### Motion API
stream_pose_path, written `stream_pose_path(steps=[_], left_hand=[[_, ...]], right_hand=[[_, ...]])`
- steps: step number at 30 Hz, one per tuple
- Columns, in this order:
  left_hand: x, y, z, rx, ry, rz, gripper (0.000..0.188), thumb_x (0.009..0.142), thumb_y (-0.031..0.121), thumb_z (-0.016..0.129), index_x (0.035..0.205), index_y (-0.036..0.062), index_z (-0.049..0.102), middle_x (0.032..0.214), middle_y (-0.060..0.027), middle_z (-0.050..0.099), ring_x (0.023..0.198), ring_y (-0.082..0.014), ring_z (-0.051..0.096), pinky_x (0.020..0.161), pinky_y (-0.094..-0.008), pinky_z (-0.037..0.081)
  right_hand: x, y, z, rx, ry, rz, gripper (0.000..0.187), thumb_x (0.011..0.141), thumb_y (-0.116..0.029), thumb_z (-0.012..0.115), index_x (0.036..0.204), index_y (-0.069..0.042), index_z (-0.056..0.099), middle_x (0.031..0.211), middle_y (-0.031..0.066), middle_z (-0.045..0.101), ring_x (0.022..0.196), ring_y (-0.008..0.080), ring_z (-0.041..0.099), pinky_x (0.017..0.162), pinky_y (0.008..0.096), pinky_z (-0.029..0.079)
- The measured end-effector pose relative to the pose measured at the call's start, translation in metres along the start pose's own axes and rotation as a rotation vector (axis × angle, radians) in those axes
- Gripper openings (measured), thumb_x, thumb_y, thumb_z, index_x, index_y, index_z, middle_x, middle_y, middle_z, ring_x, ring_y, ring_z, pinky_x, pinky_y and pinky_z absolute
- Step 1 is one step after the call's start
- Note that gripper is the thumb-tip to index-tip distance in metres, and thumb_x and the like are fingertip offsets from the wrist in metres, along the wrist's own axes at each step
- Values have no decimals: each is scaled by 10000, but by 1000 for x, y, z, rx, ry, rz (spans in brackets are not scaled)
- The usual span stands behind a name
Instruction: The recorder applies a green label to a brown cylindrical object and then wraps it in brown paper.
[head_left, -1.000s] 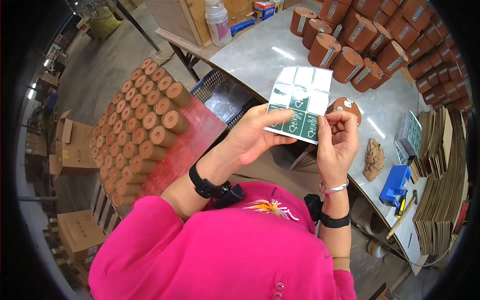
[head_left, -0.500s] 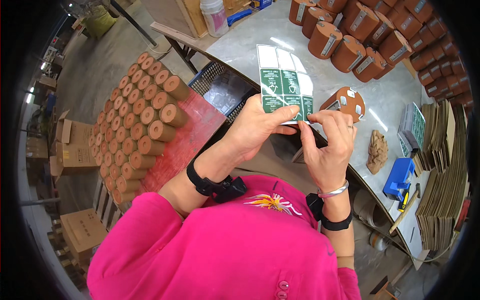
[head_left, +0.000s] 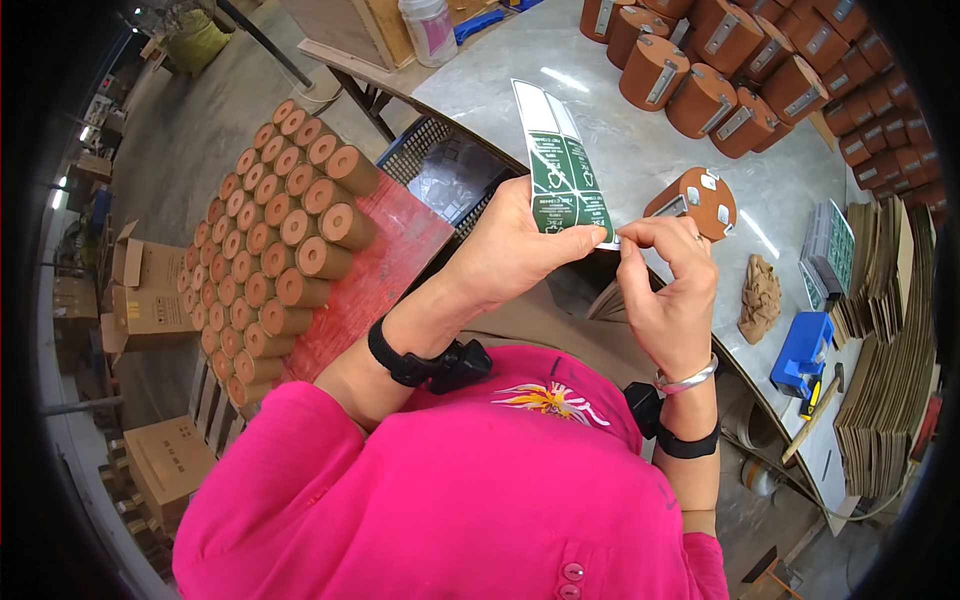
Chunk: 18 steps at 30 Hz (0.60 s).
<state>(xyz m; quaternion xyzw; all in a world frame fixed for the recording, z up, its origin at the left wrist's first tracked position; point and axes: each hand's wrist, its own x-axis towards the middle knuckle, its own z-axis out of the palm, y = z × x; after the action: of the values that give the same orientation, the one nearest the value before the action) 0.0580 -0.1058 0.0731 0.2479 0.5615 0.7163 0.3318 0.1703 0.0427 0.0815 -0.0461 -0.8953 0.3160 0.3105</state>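
My left hand (head_left: 510,245) grips a sheet of green and white stickers (head_left: 565,175) by its lower edge, thumb on top. The sheet stands tilted above the table edge, its far rows showing bare white backing. Thumb and forefinger of my right hand (head_left: 675,285) are pinched together at the sheet's lower right corner; whether a single sticker is lifted there is too small to tell. Just beyond the right hand, a round reddish-brown block (head_left: 703,203) with metal plates and pale patches on its face lies on the grey table (head_left: 600,115).
Many similar brown blocks (head_left: 655,75) are piled at the far right. A crumpled brown rag (head_left: 760,300), a blue tool (head_left: 802,352), a hammer (head_left: 815,418) and cardboard stacks (head_left: 875,440) lie at right. Rows of brown cylinders (head_left: 325,255) cover a red board at left, beside a blue basket (head_left: 410,150).
The sticker sheet has turned more edge-on, so its right column shows less. My right hand has shifted slightly right and down, its fingertips still at the sheet's corner.
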Motion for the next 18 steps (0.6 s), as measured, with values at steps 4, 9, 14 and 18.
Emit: stream_pose_path(steps=[4,9,14,18], left_hand=[[2,1,-4,-24,-11,30,133,865,-4,692,985,15,637,913,3,663,822,-49,596,724,-235,512],[21,-4,-23,-146,-10,-26,206,897,53,714,1092,8,663,987,-64,710,854,-138,683,774,-277,563],[99,-17,-94,-16,228,-131,207,893,52,691,1095,30,650,987,-75,725,835,-165,714,660,-272,532],[145,-24,-116,780,565,-106,445,816,89,741,1223,40,566,983,-134,711,877,-263,703,727,-389,549]], right_hand=[[3,4,1,97,-5,16,64,788,0,696,828,-40,665,831,55,663,763,233,586,746,351,394],[5,1,-5,177,326,156,31,873,37,646,853,17,632,844,83,625,787,169,560,738,271,459],[1,2,-22,220,479,177,24,904,20,636,885,29,625,891,76,631,844,163,559,809,286,448],[-4,-2,-19,122,432,168,33,895,9,652,877,26,631,882,83,648,843,184,565,818,309,448]])
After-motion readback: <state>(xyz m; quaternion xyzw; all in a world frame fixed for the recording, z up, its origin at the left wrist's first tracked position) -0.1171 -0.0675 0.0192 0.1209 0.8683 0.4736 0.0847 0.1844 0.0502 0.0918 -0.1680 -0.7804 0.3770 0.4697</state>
